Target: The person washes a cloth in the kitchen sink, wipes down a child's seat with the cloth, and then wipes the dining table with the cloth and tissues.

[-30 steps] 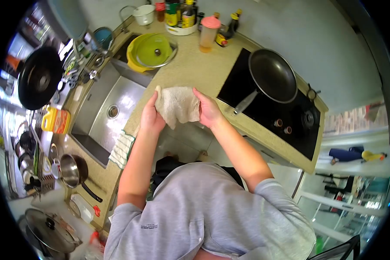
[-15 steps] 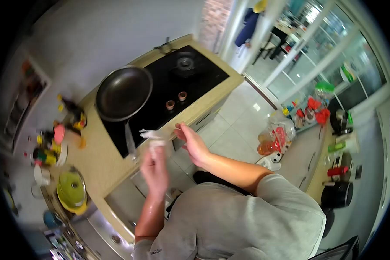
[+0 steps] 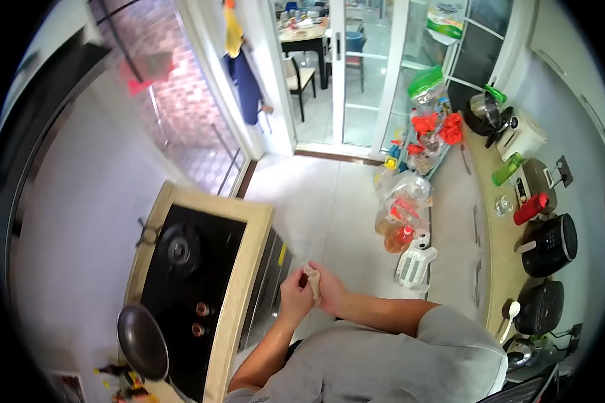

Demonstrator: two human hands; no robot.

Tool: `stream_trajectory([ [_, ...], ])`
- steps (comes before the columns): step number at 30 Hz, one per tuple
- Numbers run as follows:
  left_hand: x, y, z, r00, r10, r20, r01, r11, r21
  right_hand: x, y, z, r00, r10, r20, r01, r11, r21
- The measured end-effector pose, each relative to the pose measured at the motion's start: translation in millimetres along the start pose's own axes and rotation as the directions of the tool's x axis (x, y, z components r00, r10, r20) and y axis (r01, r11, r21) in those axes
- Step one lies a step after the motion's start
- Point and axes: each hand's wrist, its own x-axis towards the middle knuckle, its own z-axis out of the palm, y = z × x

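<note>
My left hand (image 3: pixel 294 295) and my right hand (image 3: pixel 330 290) are together in front of my body, above the floor. A crumpled, off-white paper towel (image 3: pixel 313 280) is pressed between them, with the fingers of both hands closed round it. Part of it is hidden by the fingers. Wet-looking patches shine on my left forearm. To the left of my hands is the black cooktop (image 3: pixel 205 248), and a dark frying pan (image 3: pixel 141 341) rests on its near end.
Right of the cooktop, the tiled floor (image 3: pixel 316 195) leads to glass sliding doors (image 3: pixel 370 80). Bags and bottles (image 3: pixel 403 215) stand along the right-hand cabinets. The right counter holds a red bottle (image 3: pixel 531 208), a black air fryer (image 3: pixel 550 245) and a white spoon (image 3: pixel 510 319).
My view has swung right, towards the doors. My hands, apart before with the paper towel in the left one, have come together, and the right hand now grips it too.
</note>
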Motion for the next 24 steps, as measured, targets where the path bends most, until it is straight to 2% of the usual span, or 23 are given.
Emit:
stream_trajectory([
  [1,23.3,7.5,10.9,0.983,0.170,-0.064,-0.168,0.985,0.037,9.1,-26.2,0.7,1.000,-0.017,-0.001,0.017,1.000,0.007],
  [3,67.1,47.2,22.7,0.858,0.462,-0.223,-0.446,0.887,0.121,25.6,-74.1,9.0,0.991,-0.109,0.084,0.108,0.994,0.016],
  [4,98.9,45.1,18.9,0.864,0.422,-0.275,-0.424,0.904,0.056,33.4,-97.6,17.5,0.989,-0.119,0.089,0.118,0.993,0.012],
  [5,130.4,46.3,14.8,0.869,0.298,-0.395,-0.339,0.940,-0.037,41.5,-120.6,31.1,0.914,-0.397,0.085,0.405,0.905,-0.129],
  [6,159.1,50.6,10.4,0.855,0.153,-0.495,-0.255,0.956,-0.145,50.4,-139.9,43.6,0.763,-0.636,0.116,0.641,0.722,-0.261],
  [7,195.7,43.7,2.2,0.871,0.191,-0.452,-0.232,0.972,-0.037,63.8,-152.2,56.7,0.755,-0.644,0.121,0.650,0.712,-0.265],
  [8,219.8,34.2,9.7,0.871,0.195,-0.451,-0.240,0.970,-0.043,79.1,-159.4,71.6,0.457,-0.786,0.416,0.857,0.266,-0.441],
  [9,240.5,30.5,22.0,0.950,0.004,-0.313,-0.212,0.744,-0.633,95.3,-172.6,81.4,0.143,-0.684,0.715,0.869,-0.260,-0.422],
  [10,265.1,31.4,30.4,0.983,-0.080,-0.165,-0.095,0.547,-0.832,113.6,-194.9,87.3,0.134,-0.679,0.721,0.865,-0.275,-0.420],
  [11,290.1,33.9,35.0,0.994,-0.103,-0.035,0.015,0.446,-0.895,132.3,-216.0,95.1,0.142,-0.559,0.817,0.809,-0.410,-0.421],
  [12,318.7,37.3,38.5,0.993,-0.093,0.077,0.107,0.381,-0.918,153.5,-236.9,100.7,0.171,-0.425,0.889,0.742,-0.538,-0.400],
  [13,351.7,39.9,42.0,0.986,-0.064,0.153,0.166,0.358,-0.919,182.7,-259.1,99.9,0.243,-0.400,0.884,0.695,-0.563,-0.446],
  [15,419.8,51.0,48.8,0.962,0.020,0.272,0.243,0.392,-0.888,222.7,-306.4,107.4,0.268,-0.411,0.871,0.628,-0.612,-0.481],
  [16,452.0,57.5,56.2,0.947,0.091,0.309,0.236,0.456,-0.858,239.2,-339.6,109.2,0.292,-0.410,0.864,0.567,-0.653,-0.502],
  [17,479.9,62.8,60.7,0.931,0.179,0.318,0.166,0.568,-0.806,252.5,-366.8,111.1,0.364,-0.414,0.834,0.477,-0.686,-0.549],
  [18,504.9,71.0,62.8,0.910,0.259,0.324,0.081,0.655,-0.751,264.8,-392.7,115.5,0.367,-0.413,0.834,0.471,-0.690,-0.549],
  [20,552.5,92.6,61.1,0.897,0.203,0.392,0.251,0.496,-0.832,293.9,-447.4,121.8,0.461,-0.466,0.755,0.407,-0.645,-0.647],
  [21,571.4,117.0,55.8,0.881,0.045,0.471,0.452,0.215,-0.866,309.1,-472.5,123.9,0.503,-0.476,0.721,0.437,-0.580,-0.687],
  [22,595.0,120.2,52.6,0.879,0.034,0.475,0.457,0.221,-0.861,323.0,-492.4,123.1,0.504,-0.483,0.716,0.440,-0.569,-0.694],
  [23,624.4,120.8,49.3,0.873,0.110,0.476,0.400,0.400,-0.825,340.0,-515.9,122.3,0.485,-0.533,0.693,0.488,-0.492,-0.721],
  [24,653.4,125.0,46.8,0.877,0.184,0.443,0.201,0.698,-0.688,356.4,-542.2,122.7,0.464,-0.579,0.670,0.536,-0.419,-0.733],
])
